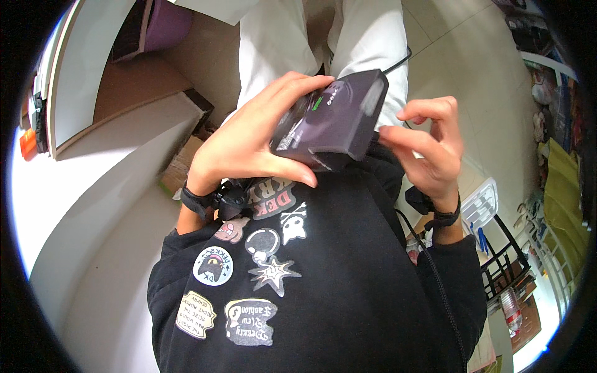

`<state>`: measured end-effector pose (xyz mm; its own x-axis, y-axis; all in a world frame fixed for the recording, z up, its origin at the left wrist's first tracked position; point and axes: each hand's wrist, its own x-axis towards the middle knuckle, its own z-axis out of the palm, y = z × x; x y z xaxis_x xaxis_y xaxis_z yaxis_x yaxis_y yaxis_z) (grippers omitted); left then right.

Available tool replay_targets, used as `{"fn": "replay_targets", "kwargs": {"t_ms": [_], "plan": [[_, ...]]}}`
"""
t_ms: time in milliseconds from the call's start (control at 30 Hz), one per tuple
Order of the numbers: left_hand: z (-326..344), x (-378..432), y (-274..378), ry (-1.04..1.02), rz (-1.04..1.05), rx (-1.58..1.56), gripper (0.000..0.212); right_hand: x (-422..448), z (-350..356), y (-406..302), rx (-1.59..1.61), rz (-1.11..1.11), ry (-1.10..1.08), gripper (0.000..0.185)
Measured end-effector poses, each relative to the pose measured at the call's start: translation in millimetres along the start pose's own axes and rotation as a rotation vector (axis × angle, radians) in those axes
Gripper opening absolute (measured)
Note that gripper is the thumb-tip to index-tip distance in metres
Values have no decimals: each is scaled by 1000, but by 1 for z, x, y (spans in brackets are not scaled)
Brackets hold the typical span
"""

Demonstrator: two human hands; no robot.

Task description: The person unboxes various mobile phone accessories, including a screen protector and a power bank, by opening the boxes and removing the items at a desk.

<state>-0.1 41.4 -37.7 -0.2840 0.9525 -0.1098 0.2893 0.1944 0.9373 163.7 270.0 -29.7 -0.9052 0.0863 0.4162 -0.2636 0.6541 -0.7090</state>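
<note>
My left hand [247,135] grips a dark rectangular box [340,116] from the side, fingers over the far edge and thumb along the near edge. The box is tilted in front of my lap and slightly blurred. Its upper face bears small white print, a green mark and a row of small pale dots. My right hand [429,140] is beside the box's right end, fingers bent and two fingertips apart. One of these fingertips is close to the box; whether it touches is unclear. A black cable [399,64] shows beyond the box's far right corner; its ends are hidden.
White-trousered legs [275,42] lie beyond the box. A white panel [116,261] curves along the left, near a cardboard box [182,163]. At the right are a black rack [506,261], a clear plastic bottle [510,307] and a green cloth [559,186]. A black cord [436,275] hangs across my right side.
</note>
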Motion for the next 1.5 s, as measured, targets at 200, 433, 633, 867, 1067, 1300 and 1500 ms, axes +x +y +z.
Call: {"fn": "replay_targets", "kwargs": {"t_ms": [200,433,633,867,1067,1300,1500], "plan": [[-3,-6,7,-70,-101,-289,106,26,7,0,48,-168,0,27],[-5,-11,11,-113,-185,-438,106,35,6,0,79,-211,25,26],[1,-12,9,-106,-147,-434,104,43,-1,-2,2,-242,-60,34],[-3,-6,11,-144,-94,-295,100,38,5,5,-116,-407,18,25],[-1,3,13,-92,4,-181,101,27,16,9,-141,-524,156,26],[-4,8,17,-137,54,-86,104,22,7,3,-139,-483,169,29],[-12,1,17,-78,73,19,104,14,-5,6,-122,-318,263,28]]}}
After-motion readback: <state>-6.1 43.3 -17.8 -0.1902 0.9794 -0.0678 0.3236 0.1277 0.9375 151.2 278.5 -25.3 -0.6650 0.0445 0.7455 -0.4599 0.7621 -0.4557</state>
